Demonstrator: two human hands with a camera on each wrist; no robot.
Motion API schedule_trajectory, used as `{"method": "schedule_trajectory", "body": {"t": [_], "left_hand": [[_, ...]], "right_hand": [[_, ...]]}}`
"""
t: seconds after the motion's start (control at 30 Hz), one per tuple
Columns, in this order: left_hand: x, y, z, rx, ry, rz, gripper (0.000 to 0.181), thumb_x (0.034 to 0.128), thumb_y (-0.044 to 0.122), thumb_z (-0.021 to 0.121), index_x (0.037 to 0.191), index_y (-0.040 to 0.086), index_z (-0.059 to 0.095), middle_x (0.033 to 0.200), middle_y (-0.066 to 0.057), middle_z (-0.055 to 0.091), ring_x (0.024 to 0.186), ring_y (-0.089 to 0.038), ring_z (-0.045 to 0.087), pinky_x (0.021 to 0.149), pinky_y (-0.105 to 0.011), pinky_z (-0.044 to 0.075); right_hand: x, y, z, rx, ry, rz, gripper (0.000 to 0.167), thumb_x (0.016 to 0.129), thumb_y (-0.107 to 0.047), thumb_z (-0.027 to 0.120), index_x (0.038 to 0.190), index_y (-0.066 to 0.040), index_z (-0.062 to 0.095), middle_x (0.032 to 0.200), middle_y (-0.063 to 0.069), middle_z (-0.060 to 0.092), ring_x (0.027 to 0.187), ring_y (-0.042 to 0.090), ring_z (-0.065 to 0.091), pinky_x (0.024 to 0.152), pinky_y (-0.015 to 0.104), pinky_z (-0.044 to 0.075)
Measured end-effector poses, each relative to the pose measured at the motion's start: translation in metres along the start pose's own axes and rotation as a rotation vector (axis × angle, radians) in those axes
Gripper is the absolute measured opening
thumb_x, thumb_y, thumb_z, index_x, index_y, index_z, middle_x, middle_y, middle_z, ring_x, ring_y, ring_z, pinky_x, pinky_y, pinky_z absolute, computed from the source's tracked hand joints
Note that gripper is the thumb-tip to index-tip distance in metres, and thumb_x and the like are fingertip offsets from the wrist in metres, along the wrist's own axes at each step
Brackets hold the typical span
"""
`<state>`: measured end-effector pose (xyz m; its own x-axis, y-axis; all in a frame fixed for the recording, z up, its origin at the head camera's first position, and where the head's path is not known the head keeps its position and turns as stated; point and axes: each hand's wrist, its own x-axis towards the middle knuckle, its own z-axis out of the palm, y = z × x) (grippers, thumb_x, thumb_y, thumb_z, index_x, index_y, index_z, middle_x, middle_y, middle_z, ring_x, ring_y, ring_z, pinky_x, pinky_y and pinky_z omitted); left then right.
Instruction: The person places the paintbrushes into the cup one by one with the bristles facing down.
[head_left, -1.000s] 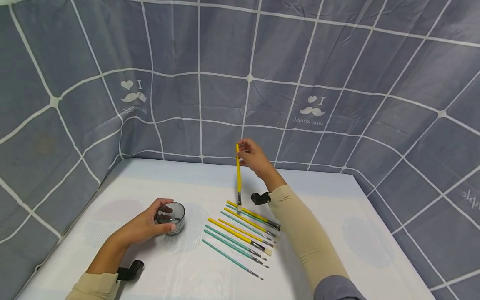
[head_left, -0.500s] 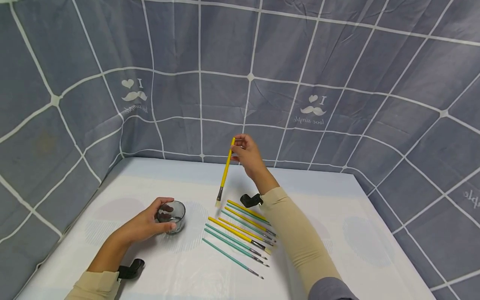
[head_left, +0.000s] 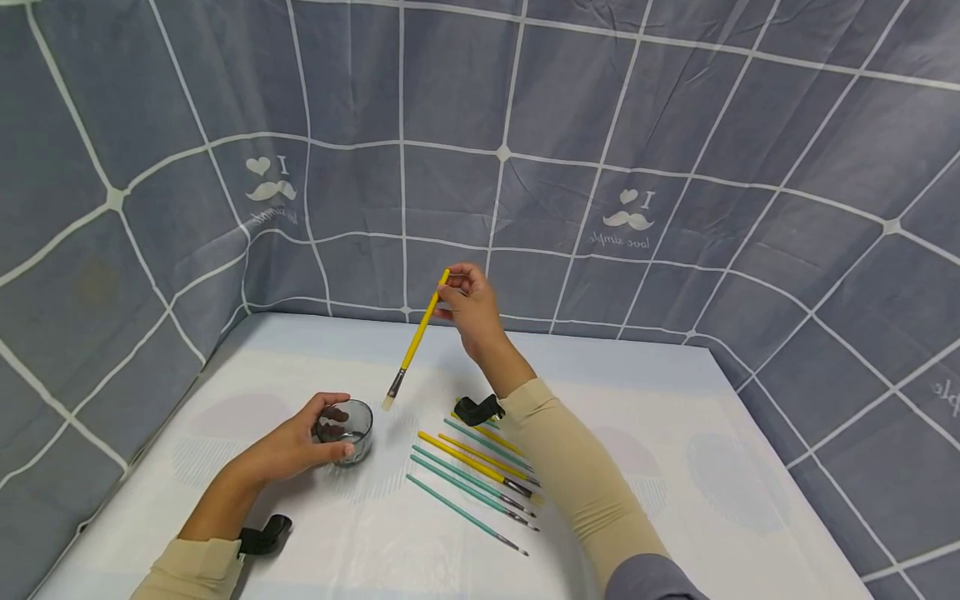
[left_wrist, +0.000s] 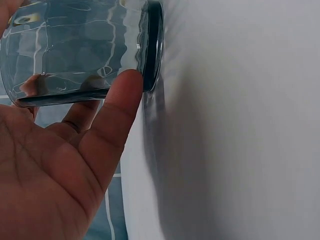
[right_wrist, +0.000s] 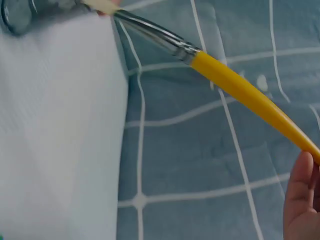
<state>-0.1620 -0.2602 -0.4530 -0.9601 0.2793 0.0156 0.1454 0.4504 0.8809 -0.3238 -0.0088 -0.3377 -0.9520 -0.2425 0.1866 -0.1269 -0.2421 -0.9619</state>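
My right hand (head_left: 472,310) pinches a yellow paintbrush (head_left: 418,337) near the top of its handle. The brush slants in the air, its pale bristles down and to the left, a little right of a clear glass cup (head_left: 360,433). Around that cup my left hand (head_left: 300,442) curls its thumb and fingers as it stands on the table. Up close in the left wrist view, the thumb presses the side of the glass (left_wrist: 75,45) near its base. The right wrist view has the yellow handle (right_wrist: 250,100), with fingertips (right_wrist: 301,175) at its end.
Several yellow and teal paintbrushes (head_left: 453,500) lie side by side on the white table (head_left: 337,550), right of the cup. My right forearm covers part of the row. A grey checked curtain (head_left: 450,192) rises behind the table and along both sides.
The right hand has carried the yellow paintbrush leftward from above the row toward the cup, and the brush now leans more. My left hand stays on the cup.
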Motion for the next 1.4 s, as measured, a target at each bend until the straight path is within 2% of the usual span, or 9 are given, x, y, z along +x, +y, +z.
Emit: {"method": "schedule_trajectory", "body": {"t": [0.2,0.4,0.63,1.0,1.13,1.17,1.4], "left_hand": [[0.001,0.000,0.000,-0.002,0.003,-0.018,0.080,0.0878,0.021,0.077,0.148,0.003,0.028,0.133,-0.027,0.047,0.113,-0.036,0.055,0.081,-0.034,0.049],[0.002,0.000,0.001,-0.018,0.004,-0.023,0.081,0.0872,0.021,0.078,0.148,0.002,0.027,0.129,-0.022,0.051,0.112,-0.033,0.055,0.081,-0.035,0.049],[0.002,0.003,0.002,-0.016,0.014,-0.051,0.081,0.0860,0.021,0.079,0.147,0.003,0.029,0.125,-0.020,0.054,0.103,-0.027,0.056,0.078,-0.040,0.048],[-0.002,0.006,0.001,0.051,0.027,-0.075,0.079,0.0868,0.026,0.078,0.147,0.007,0.031,0.127,-0.019,0.053,0.116,-0.034,0.051,0.089,-0.048,0.043],[-0.002,0.005,0.001,0.061,0.033,-0.066,0.079,0.0864,0.026,0.078,0.147,0.006,0.032,0.129,-0.018,0.054,0.120,-0.038,0.050,0.092,-0.054,0.040],[-0.003,0.005,0.001,0.061,0.033,-0.064,0.079,0.0865,0.025,0.078,0.147,0.006,0.032,0.129,-0.019,0.054,0.121,-0.038,0.049,0.092,-0.054,0.040],[0.001,0.007,0.002,0.046,0.028,-0.048,0.079,0.0869,0.025,0.078,0.148,0.005,0.031,0.131,-0.019,0.054,0.120,-0.037,0.051,0.092,-0.052,0.042]], "right_hand": [[-0.010,0.010,0.020,0.024,0.006,-0.016,0.024,0.098,0.002,0.057,0.121,-0.005,0.051,0.099,0.005,0.056,0.094,0.032,0.063,0.082,0.042,0.055],[-0.019,0.027,0.038,0.007,-0.021,-0.006,0.027,0.096,0.002,0.058,0.122,-0.001,0.050,0.098,0.005,0.056,0.085,0.019,0.063,0.074,0.034,0.056],[-0.026,0.044,0.049,-0.006,-0.068,0.023,0.027,0.097,0.000,0.059,0.123,-0.005,0.051,0.100,0.005,0.056,0.088,0.019,0.063,0.076,0.034,0.056],[-0.031,0.067,0.065,-0.028,-0.123,0.008,0.027,0.096,0.004,0.059,0.121,-0.004,0.052,0.099,0.004,0.056,0.084,0.015,0.063,0.076,0.037,0.056],[-0.036,0.076,0.068,-0.054,-0.138,-0.008,0.026,0.096,0.003,0.059,0.119,-0.009,0.053,0.100,0.002,0.056,0.085,0.014,0.063,0.076,0.037,0.056],[-0.037,0.077,0.068,-0.059,-0.143,-0.009,0.026,0.097,0.002,0.059,0.120,-0.009,0.053,0.100,0.002,0.056,0.086,0.015,0.064,0.075,0.034,0.056],[-0.034,0.076,0.058,-0.054,-0.197,-0.011,0.031,0.100,-0.007,0.058,0.130,-0.003,0.051,0.106,0.002,0.060,0.095,0.017,0.067,0.077,0.035,0.056]]}}
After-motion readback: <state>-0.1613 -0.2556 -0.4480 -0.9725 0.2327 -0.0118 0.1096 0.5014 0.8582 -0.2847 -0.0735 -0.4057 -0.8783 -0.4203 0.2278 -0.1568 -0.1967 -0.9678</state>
